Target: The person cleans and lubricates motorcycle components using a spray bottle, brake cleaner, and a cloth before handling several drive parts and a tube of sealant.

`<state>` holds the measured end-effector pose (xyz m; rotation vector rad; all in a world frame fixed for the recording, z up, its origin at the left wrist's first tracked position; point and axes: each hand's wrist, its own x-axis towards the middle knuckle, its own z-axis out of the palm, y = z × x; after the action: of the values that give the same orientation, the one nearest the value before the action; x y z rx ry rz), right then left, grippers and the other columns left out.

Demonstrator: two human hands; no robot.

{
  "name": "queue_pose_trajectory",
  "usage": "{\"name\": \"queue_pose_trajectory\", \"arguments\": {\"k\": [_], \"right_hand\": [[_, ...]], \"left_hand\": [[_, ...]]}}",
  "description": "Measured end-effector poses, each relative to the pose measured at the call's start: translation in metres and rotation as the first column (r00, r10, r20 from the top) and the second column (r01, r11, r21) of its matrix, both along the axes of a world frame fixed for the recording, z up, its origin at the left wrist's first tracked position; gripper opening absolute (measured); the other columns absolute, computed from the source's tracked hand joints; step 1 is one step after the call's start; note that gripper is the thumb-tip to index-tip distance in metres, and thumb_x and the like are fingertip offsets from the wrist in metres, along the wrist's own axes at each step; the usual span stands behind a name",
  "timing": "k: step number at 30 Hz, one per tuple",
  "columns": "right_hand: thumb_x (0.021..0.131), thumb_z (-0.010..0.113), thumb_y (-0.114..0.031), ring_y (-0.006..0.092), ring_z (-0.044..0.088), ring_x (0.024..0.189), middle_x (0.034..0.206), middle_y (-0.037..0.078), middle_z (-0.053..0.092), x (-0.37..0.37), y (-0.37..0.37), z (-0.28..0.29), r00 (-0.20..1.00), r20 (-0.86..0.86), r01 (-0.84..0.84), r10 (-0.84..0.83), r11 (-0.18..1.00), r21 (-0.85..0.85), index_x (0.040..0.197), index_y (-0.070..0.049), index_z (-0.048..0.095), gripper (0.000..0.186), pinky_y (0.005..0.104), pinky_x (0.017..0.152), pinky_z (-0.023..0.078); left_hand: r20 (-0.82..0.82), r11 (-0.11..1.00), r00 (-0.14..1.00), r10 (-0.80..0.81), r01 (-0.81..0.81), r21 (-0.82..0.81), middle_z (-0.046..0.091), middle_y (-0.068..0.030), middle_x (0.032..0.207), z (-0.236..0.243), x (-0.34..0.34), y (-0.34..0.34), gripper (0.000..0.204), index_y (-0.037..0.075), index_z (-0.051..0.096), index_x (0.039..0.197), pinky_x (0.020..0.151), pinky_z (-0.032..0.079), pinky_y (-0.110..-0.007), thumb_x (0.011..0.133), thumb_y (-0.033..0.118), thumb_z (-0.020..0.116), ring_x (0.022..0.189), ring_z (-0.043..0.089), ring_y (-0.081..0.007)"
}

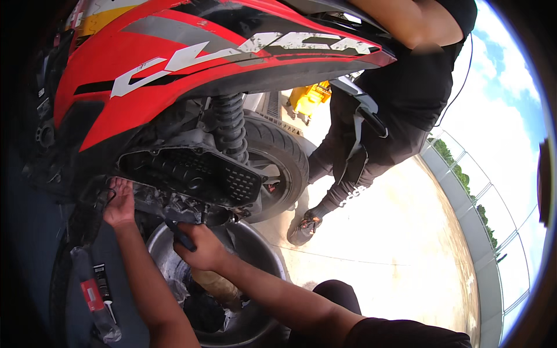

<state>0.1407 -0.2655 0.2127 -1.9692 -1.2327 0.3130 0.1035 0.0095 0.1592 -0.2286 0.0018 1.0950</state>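
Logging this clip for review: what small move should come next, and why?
Probably guide the dark-handled tool toward the grimy grey metal engine casing: the right hand holds the tool near the casing's lower edge, above the round silver metal basin.

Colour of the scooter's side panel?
Side panel: mostly red, with grey, black and white graphics. Shows best in the head view.

Outdoor repair spot: partly dismantled scooter (185,81), metal basin (264,252), open sky (510,69).
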Motion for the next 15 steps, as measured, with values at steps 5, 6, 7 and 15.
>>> {"name": "queue_pose_trajectory", "arguments": {"k": [5, 6, 7, 15], "right_hand": [[0.083, 0.068, -0.029, 0.0407, 0.062, 0.109, 0.103, 0.023, 0.068, 0.012, 0.001, 0.011, 0.998, -0.041, 0.038, -0.042, 0.995, -0.092, 0.118, -0.005, 0.067, 0.043, 0.0475, 0.096, 0.049], [0.082, 0.068, -0.028, 0.0398, 0.064, 0.105, 0.104, 0.023, 0.069, 0.017, 0.001, 0.003, 0.994, 0.074, 0.089, -0.086, 0.995, -0.036, 0.116, -0.004, 0.067, 0.042, 0.0466, 0.093, 0.051], [0.081, 0.070, -0.025, 0.0402, 0.066, 0.100, 0.099, 0.023, 0.070, 0.017, 0.007, 0.011, 0.998, -0.003, 0.070, -0.071, 0.997, -0.043, 0.112, -0.003, 0.068, 0.039, 0.0456, 0.089, 0.053], [0.082, 0.067, -0.017, 0.0331, 0.072, 0.071, 0.077, 0.021, 0.070, 0.029, 0.016, 0.037, 0.984, -0.167, 0.086, -0.065, 0.989, 0.121, 0.092, 0.002, 0.066, 0.022, 0.0399, 0.068, 0.056]], "left_hand": [[0.166, 0.952, 0.985, 0.055, -0.102, 0.289, 0.054, -0.0211, 0.142, -0.025, 0.003, 0.033, 0.058, -0.002, 0.057, 0.134, 0.122, 0.023, -0.055, 0.094, 0.039, 0.053, 0.137, 0.045, -0.0376], [0.224, 0.925, 0.974, 0.016, -0.099, 0.366, 0.057, -0.0200, 0.137, -0.038, 0.007, 0.044, 0.054, -0.001, 0.059, 0.129, 0.116, 0.027, -0.054, 0.092, 0.038, 0.056, 0.131, 0.048, -0.0360], [0.273, 0.913, 0.962, -0.024, -0.090, 0.398, 0.060, -0.0188, 0.131, -0.038, 0.015, 0.044, 0.051, -0.001, 0.062, 0.124, 0.111, 0.032, -0.052, 0.090, 0.036, 0.058, 0.124, 0.052, -0.0343], [0.363, 0.974, 0.927, -0.088, 0.004, 0.226, 0.069, -0.0151, 0.102, 0.003, 0.051, 0.008, 0.032, 0.002, 0.070, 0.095, 0.090, 0.048, -0.043, 0.082, 0.030, 0.062, 0.096, 0.062, -0.0270]]}}
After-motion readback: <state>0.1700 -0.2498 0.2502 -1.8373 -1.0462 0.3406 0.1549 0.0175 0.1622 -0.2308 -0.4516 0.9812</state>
